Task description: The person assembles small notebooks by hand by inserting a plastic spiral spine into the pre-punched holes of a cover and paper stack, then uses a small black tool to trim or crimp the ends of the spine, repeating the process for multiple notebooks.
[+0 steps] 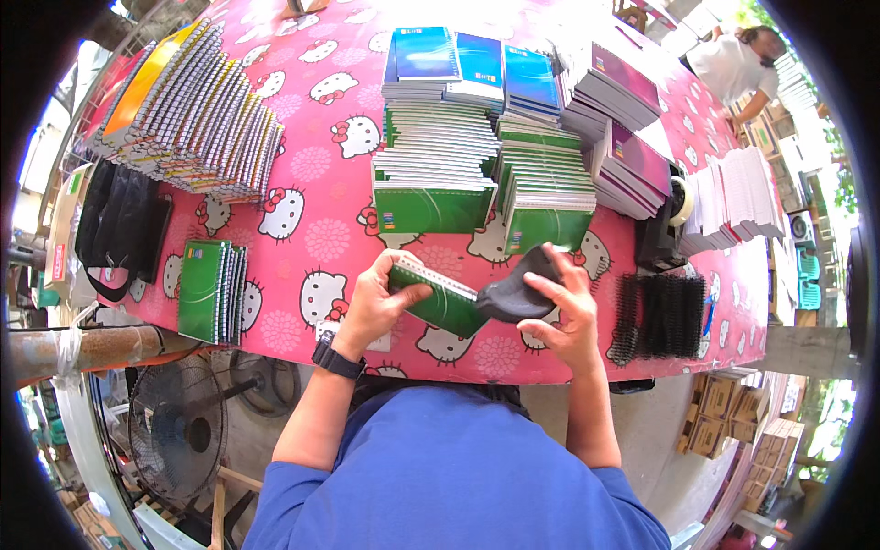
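Observation:
My left hand (378, 298) grips a small green notebook (447, 310) by its left end, thumb on the cover. Along the notebook's upper edge runs a white punched strip; I cannot tell whether a coil is in it. My right hand (570, 307) holds a black rounded, hollow-looking object (519, 291), whose exact kind I cannot make out. Its left end overlaps the notebook's right end. Just beyond my hands stand rows of green notebooks (435, 211) and more green ones (550, 225).
Bound notebooks (188, 124) form a big pile at left, near a black bag (117, 220) and a small green stack (209, 289). Blue (426, 55) and purple (632, 160) notebooks lie farther back. At right are black coils (665, 316), a tape dispenser (658, 234) and white booklets (733, 202). A person (741, 69) stands beyond.

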`<state>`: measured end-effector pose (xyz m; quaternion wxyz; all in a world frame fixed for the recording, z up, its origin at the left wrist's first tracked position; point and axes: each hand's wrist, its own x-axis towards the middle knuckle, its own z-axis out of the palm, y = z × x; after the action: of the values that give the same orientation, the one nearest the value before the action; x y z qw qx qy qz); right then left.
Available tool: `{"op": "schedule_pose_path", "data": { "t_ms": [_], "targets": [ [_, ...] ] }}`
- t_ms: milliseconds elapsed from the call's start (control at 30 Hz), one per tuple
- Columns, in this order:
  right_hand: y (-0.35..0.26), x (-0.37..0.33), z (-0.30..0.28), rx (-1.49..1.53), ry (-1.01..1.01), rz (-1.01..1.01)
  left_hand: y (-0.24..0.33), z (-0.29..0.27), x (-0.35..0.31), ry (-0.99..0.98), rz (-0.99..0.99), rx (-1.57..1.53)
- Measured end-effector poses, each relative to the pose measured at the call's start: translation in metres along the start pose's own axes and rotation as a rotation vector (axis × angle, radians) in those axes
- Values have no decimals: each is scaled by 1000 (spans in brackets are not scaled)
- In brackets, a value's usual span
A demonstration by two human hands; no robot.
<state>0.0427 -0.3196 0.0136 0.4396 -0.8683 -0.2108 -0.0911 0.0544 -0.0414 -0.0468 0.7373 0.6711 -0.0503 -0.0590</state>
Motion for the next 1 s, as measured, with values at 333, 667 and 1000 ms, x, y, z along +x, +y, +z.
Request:
{"op": "schedule_pose_path", "data": {
  "t_ms": [333, 667, 1000],
  "targets": [
    [-14, -10, 12, -175, -98, -241, 0, -3, 4, 35, -61, -124],
    [-31, 0, 7, -109, -213, -288, 14, -10, 4, 6, 2, -175],
    [-24, 9, -12, 119, -77, -161, 11, -20, -2, -88, 18, -190]
  ]
}}
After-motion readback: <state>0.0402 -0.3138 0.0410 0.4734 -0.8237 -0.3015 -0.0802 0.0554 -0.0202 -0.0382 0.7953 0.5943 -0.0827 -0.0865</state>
